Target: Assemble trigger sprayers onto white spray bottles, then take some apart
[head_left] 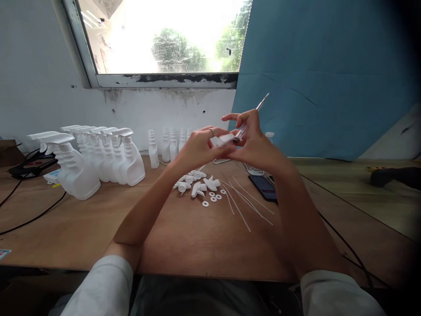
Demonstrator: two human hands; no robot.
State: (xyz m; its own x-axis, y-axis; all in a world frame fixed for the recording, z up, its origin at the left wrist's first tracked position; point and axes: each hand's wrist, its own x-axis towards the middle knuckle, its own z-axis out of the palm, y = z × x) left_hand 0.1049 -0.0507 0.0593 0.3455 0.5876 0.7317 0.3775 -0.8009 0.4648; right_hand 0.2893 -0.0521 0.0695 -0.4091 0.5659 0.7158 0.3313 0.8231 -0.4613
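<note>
Raised above the table, my left hand (199, 145) is closed around a white plastic spray head (225, 140), slightly blurred and partly hidden by fingers. My right hand (258, 142) grips a screwdriver (262, 102) with a clear handle; its thin metal shaft points up and away to the right. The handle end meets or lies close beside the white part; which one, I cannot tell. Below the hands lie several loose white spray triggers (198, 189), several white washers (205, 203) and several thin white dip tubes (241, 215).
White spray bottles with heads fitted (77, 175) stand in rows at the left. Smaller headless bottles (153, 151) stand against the wall. A dark phone (264, 188) lies right of the tubes, near a white cable (253, 170). Black cables (49, 213) cross the table's left side.
</note>
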